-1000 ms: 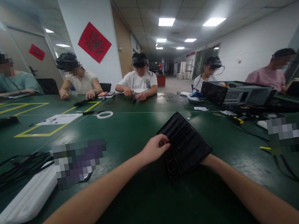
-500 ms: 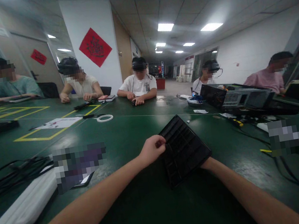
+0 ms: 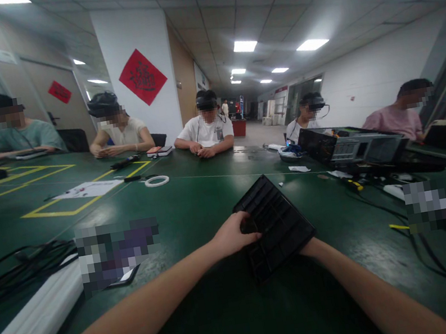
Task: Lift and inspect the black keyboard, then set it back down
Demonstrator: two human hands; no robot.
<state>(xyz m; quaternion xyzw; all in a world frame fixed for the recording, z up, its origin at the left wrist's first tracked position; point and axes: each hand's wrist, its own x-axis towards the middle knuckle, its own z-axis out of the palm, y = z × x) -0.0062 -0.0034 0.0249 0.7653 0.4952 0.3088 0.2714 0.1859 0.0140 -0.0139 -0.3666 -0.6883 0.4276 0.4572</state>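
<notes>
A black tray (image 3: 279,216) divided into several compartments is held tilted above the green table. My right hand (image 3: 311,247) supports it from behind and below; only the wrist and heel of the hand show, and the fingers are hidden by the tray. At the tray's left side is my left hand (image 3: 234,233), its thumb and forefinger apart and curved over the compartments. The fingertips seem to touch the tray's face. Nothing can be made out between them, and the tray's dark inside hides any small contents.
On the left lie a white power strip (image 3: 37,312), black cables (image 3: 13,267) and a blurred-out phone-like item (image 3: 122,255). A white ring (image 3: 157,181) and paper (image 3: 87,189) lie farther off. An opened computer case (image 3: 352,148) stands right. Several people sit around the table (image 3: 195,206).
My left hand has moved slightly down and right over the tray, its thumb and forefinger parting from a pinch. The tray has barely shifted. A co-worker opposite has brought their hands together.
</notes>
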